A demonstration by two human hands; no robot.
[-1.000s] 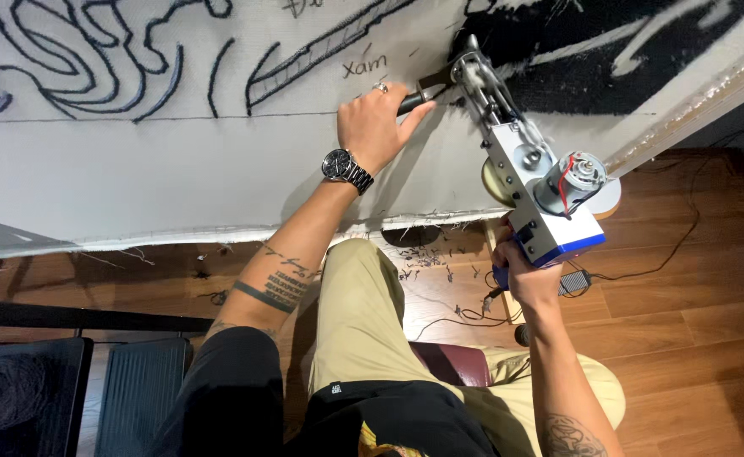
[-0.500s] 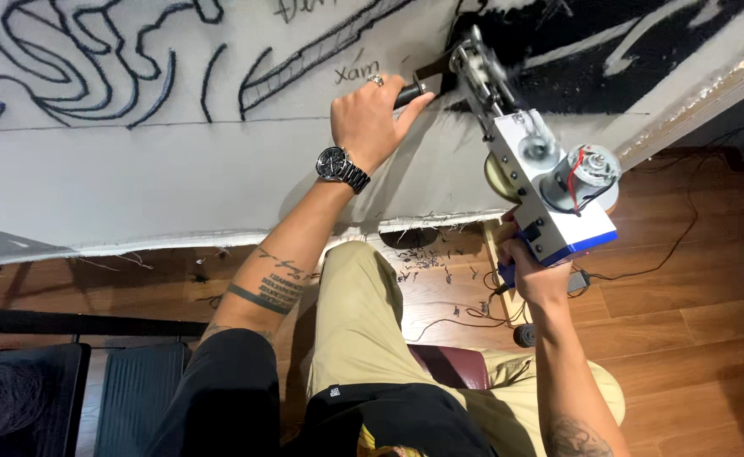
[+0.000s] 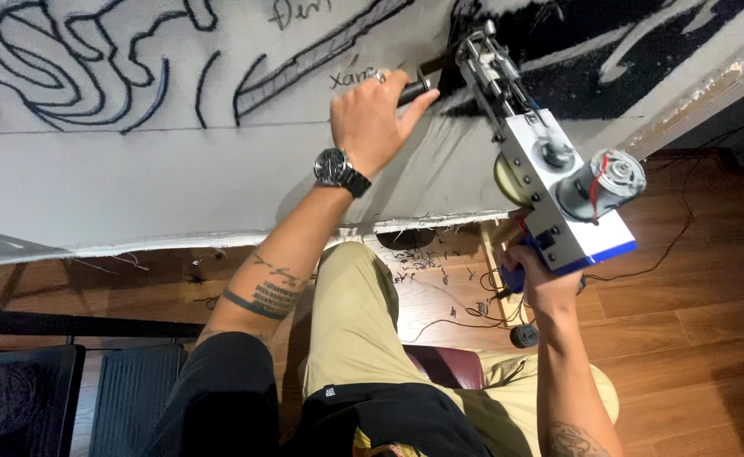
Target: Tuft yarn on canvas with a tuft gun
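Left hand (image 3: 372,118), upper centre of the frame, wrapped around the black front handle (image 3: 414,89) of a tufting gun (image 3: 541,178), fingers curled shut on it, thumb stretched toward the gun's nose. Black wristwatch (image 3: 338,171) on that wrist, tattoos further down the forearm. Right hand (image 3: 545,279), right of centre and lower, closed around the gun's blue rear grip (image 3: 512,278); fingers mostly hidden behind the gun body, so only the clenched knuckles and wrist showing.

Gun slanting from top centre down to the right: metal needle end (image 3: 473,46) pressed against the cloth (image 3: 177,186) at the top, white and blue body in the middle, small round motor (image 3: 617,173) with a red wire at the lower right end. Cloth stretched across the whole upper half of the frame, pale grey, drawn over with dark outline curves at upper left and filled with black tufted pile (image 3: 626,51) at upper right, just beside the needle end. Frayed lower edge of the cloth running across mid frame.

Below, tan trousers (image 3: 351,322) and a dark shirt at bottom centre. Wooden floor (image 3: 694,338) at right, strewn with black yarn snippets (image 3: 423,262) and a thin dark cable. Dark ribbed mat (image 3: 135,398) at lower left.
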